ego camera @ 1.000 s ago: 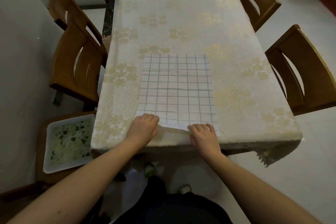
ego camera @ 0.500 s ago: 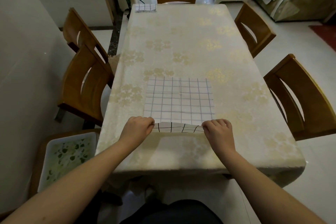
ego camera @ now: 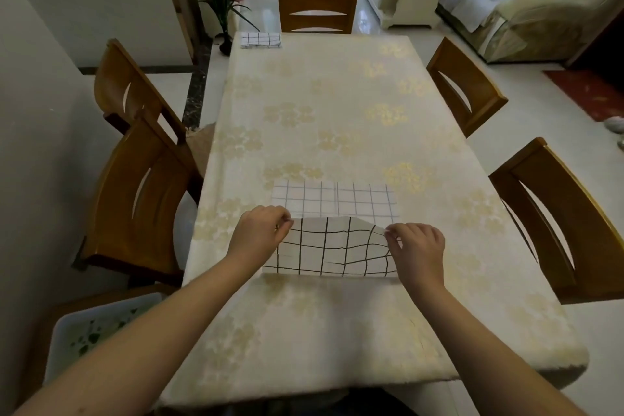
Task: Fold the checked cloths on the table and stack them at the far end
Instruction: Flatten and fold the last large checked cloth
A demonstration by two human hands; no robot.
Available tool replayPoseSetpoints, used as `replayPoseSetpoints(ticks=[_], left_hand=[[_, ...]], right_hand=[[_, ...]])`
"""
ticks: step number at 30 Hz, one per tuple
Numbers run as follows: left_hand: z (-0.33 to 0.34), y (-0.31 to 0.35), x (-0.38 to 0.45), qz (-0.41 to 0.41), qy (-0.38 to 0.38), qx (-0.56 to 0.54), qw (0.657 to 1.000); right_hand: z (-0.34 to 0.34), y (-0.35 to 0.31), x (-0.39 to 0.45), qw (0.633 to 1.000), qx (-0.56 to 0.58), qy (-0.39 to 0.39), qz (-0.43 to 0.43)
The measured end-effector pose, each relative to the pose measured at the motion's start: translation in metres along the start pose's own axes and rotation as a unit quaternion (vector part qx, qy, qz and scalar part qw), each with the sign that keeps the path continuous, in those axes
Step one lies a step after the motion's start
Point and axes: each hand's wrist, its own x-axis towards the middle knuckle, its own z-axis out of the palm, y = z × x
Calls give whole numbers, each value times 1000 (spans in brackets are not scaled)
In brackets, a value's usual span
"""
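Fingers [ego camera: 285,220] of the left hand [ego camera: 258,231] and right hand [ego camera: 417,246] pinch the lifted near corners of the checked cloth [ego camera: 332,230], half-folded mid-table [ego camera: 337,105]. At 12 o'clock, far-left corner, lies a folded stack [ego camera: 260,39].

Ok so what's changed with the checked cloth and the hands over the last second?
Both hands, left hand and right hand, have lifted the near edge of the checked cloth and carried it away from the person, folding it over the far half. Each hand keeps its pinch on a corner. The folded stack at the far end of the table is unchanged.
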Motion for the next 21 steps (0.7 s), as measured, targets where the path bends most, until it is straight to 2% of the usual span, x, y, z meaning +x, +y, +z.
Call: replayPoseSetpoints(ticks=[6, 14, 16, 21], left_hand=[[18, -13, 54, -23, 16, 3, 1000], [63, -36, 112, -71, -10, 29, 997], [75, -47, 124, -83, -24, 37, 996], [109, -76, 135, -137, -91, 57, 985]], right_hand=[[23, 8, 55, 999, -9, -44, 1], [81, 25, 135, 980, 4, -197, 18], [98, 29, 146, 972, 3, -233, 21], [138, 42, 161, 964, 7, -265, 32]])
